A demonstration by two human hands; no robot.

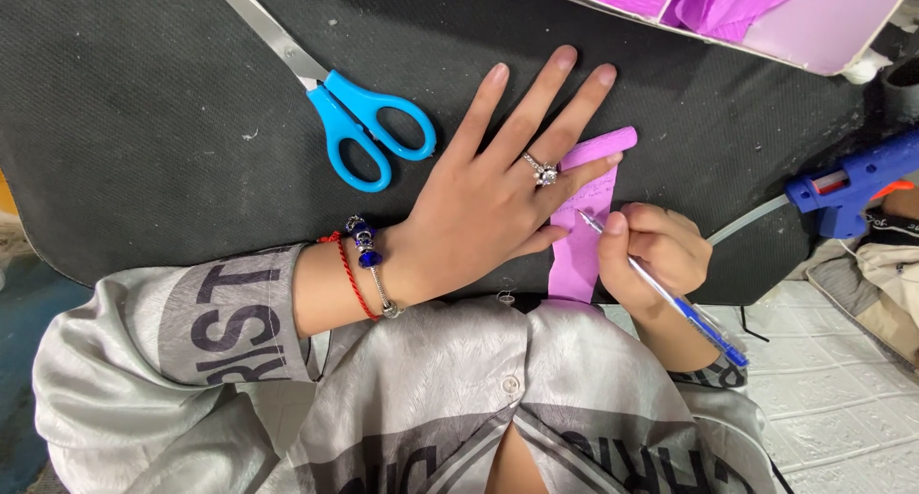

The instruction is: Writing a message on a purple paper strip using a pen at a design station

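The left hand point(498, 202) lies flat, fingers spread, pressing a smooth purple foam strip point(581, 228) onto the dark, grainy surface point(144, 101). The right hand point(656, 250) grips a blue pen point(670, 295), tip on the strip.

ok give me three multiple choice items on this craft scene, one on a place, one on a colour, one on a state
1. Where do the scissors lie?
A. on the dark mat, beside the left hand
B. in the tray
C. on the white floor

2. What colour is the paper strip?
A. green
B. purple
C. yellow

3. How is the left hand?
A. clenched in a fist
B. flat, fingers spread, pressing the strip
C. lifted off the mat

Answers:
1 A, the blue handles rest on the mat next to the fingers.
2 B, the strip under the pen is purple.
3 B, the palm lies flat with its fingertips on the strip while the right hand holds the pen.
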